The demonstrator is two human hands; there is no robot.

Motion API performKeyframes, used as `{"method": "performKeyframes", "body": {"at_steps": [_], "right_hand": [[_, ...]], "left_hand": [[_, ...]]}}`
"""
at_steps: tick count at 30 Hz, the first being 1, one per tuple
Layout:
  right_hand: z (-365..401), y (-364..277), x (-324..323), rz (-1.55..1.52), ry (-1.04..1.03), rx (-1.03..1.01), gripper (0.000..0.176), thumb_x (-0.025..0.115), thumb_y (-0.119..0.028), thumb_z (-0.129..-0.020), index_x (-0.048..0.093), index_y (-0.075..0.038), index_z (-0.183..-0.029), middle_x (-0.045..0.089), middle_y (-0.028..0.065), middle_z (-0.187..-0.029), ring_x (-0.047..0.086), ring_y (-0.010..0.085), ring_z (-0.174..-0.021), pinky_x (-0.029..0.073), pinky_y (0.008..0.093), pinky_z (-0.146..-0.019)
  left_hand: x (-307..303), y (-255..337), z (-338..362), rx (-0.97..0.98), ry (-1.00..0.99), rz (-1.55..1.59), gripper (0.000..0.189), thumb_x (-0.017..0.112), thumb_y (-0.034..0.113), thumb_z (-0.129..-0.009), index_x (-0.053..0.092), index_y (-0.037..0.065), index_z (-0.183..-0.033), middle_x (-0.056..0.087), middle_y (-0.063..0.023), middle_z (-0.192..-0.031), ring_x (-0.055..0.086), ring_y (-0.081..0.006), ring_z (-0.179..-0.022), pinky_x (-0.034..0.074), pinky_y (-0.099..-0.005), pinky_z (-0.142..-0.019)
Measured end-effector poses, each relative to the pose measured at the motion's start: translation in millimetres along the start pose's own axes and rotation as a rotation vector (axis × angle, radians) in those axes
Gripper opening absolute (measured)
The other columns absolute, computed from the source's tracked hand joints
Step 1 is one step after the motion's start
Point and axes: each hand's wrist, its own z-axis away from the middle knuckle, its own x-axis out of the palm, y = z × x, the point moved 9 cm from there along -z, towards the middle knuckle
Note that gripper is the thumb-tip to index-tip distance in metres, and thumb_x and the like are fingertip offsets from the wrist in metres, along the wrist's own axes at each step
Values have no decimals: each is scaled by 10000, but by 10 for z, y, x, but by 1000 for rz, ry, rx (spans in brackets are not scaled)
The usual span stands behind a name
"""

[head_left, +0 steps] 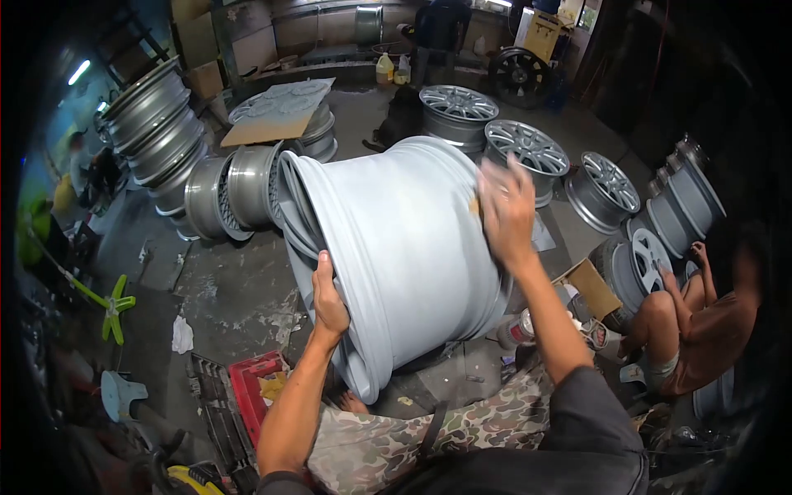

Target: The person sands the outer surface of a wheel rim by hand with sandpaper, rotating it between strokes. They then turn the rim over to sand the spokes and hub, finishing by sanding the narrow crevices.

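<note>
A large light-grey wheel rim (404, 247) lies on its side in front of me, its barrel facing up. My left hand (330, 304) is wrapped round the rim's left flange, thumb on top. At the barrel's upper right edge is my right hand (509, 210), its fingers smeared by motion. A small tan piece (474, 205) shows beside the right fingers against the barrel; whether it is gripped is unclear.
Stacked rims (157, 124) stand at the left, and more silver rims (526, 148) on the floor at the right. A co-worker (709, 330) sits at the right by a spoked wheel (650, 257). Near my legs are a red crate (247, 392) and a cardboard box (590, 289).
</note>
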Motion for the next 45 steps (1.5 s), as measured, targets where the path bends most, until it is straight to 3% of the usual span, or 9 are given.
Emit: {"method": "performKeyframes", "body": {"at_steps": [4, 8, 13, 22, 29, 35, 38, 40, 45], "right_hand": [[-1130, 59, 338, -181, 229, -139, 224, 702, -224, -956, 779, -105, -1129, 715, 96, -1066, 639, 317, -1074, 512, 425, -919], [-1406, 186, 1481, -186, -124, -165, 354, 644, -419, -973, 804, -104, -960, 675, 92, -899, 650, 303, -924, 542, 427, -812], [-873, 444, 1915, -72, -505, -143, 441, 600, -486, -995, 813, -101, -979, 678, 122, -1056, 623, 331, -1073, 543, 450, -893], [848, 316, -84, -219, -345, 258, 338, 648, -209, -999, 708, -131, -1323, 674, 165, -1211, 615, 353, -1073, 510, 428, -953], [2708, -420, -850, 1, -734, 304, 322, 685, -183, -968, 730, -131, -1283, 676, 168, -1194, 640, 352, -1052, 552, 455, -894], [2682, 83, -1047, -215, -643, 771, 251, 645, -198, -1008, 742, 13, -1103, 637, 250, -810, 657, 397, -728, 495, 451, -686], [2348, 387, -1361, -204, -398, 797, 260, 626, -180, -1017, 689, 59, -936, 619, 226, -789, 614, 371, -705, 479, 446, -690], [2271, 640, -1565, -78, -275, 685, 263, 619, -176, -1023, 679, 68, -945, 588, 215, -812, 584, 342, -731, 455, 426, -696], [2821, 1153, -1709, -57, -228, 814, 299, 611, -221, -1047, 685, 60, -975, 593, 107, -808, 566, 183, -761, 447, 326, -712]], "left_hand": [[-12, -132, 9, -55, 24, 81, 688, 184, 403, -1124, 651, -102, -1111, 730, -198, -973, 688, -239, -869, 528, -333, -872], [-136, -169, 6, 112, -4, -175, 626, 146, 317, -1144, 591, -117, -1215, 705, -201, -1027, 679, -248, -881, 545, -345, -900], [-200, -122, 39, 320, 43, -389, 607, 144, 292, -1147, 586, -122, -1195, 702, -209, -1018, 681, -250, -882, 551, -355, -873], [-5, 116, 23, 247, 24, -245, 640, 161, 342, -1133, 623, -100, -1131, 719, -200, -948, 686, -234, -841, 543, -334, -848], [-33, 79, 8, 221, 17, -213, 639, 164, 364, -1136, 604, -98, -1185, 708, -208, -1056, 680, -242, -926, 535, -338, -888], [-140, 50, -7, 227, 24, -382, 679, 163, 421, -1134, 564, -107, -1279, 686, -228, -1151, 679, -262, -989, 531, -333, -947], [-178, 19, -22, 349, -7, -422, 556, 298, 352, -1134, 528, -119, -1320, 662, -247, -1210, 681, -274, -1023, 541, -356, -956], [-11, 353, 209, 884, 46, -831, 409, 451, 210, -1102, 499, -118, -1341, 648, -244, -1220, 676, -276, -1067, 555, -390, -947], [-448, -50, -10, 436, 76, -491, 353, 535, 98, -1054, 500, -93, -1349, 673, -208, -1152, 694, -254, -1026, 580, -391, -887]]}}
